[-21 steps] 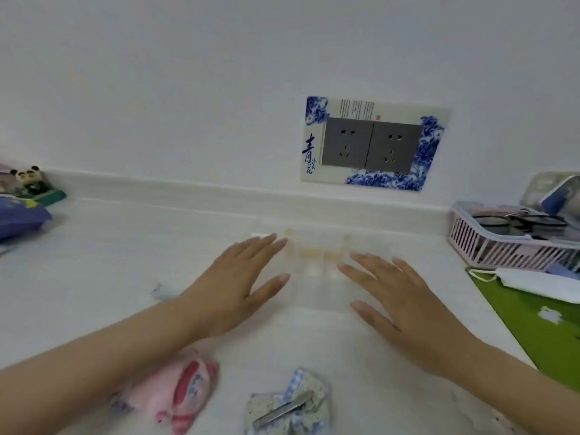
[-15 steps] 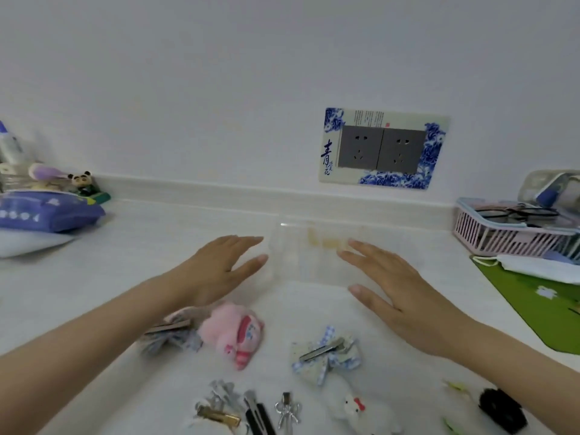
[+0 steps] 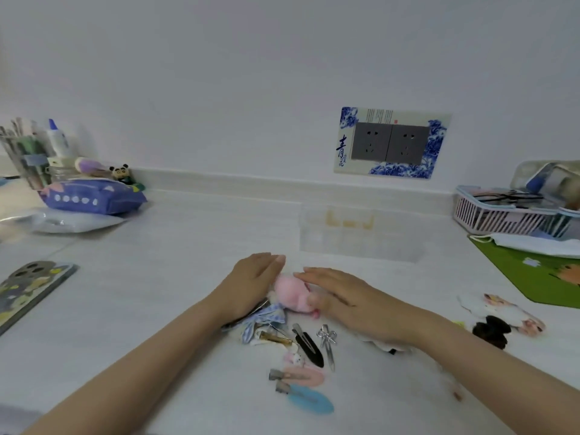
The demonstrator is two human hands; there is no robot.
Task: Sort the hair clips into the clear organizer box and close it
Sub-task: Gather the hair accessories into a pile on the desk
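The clear organizer box [image 3: 361, 235] stands against the back ledge, apart from both hands. A heap of hair clips lies on the white table in front of it: a fluffy pink clip [image 3: 292, 293], a blue checked bow clip [image 3: 263, 321], a black clip [image 3: 309, 345], a silver bow clip [image 3: 327, 340], a pink clip [image 3: 301, 376] and a blue clip [image 3: 309, 400]. My left hand [image 3: 251, 284] lies flat on the heap's left side, fingers together. My right hand [image 3: 348, 299] lies flat on its right side, touching the fluffy pink clip. Neither hand grips anything.
A pink basket [image 3: 508, 215] and a green mat [image 3: 533, 274] with a face mask [image 3: 539, 244] sit at the right. A black claw clip [image 3: 491, 332] lies by printed cards. A purple pouch [image 3: 94, 196] and a pen cup [image 3: 28, 155] stand at the left.
Both hands have drawn back from the organizer box toward me and come together around the pile of clips. The view has tilted down, so more clips show.
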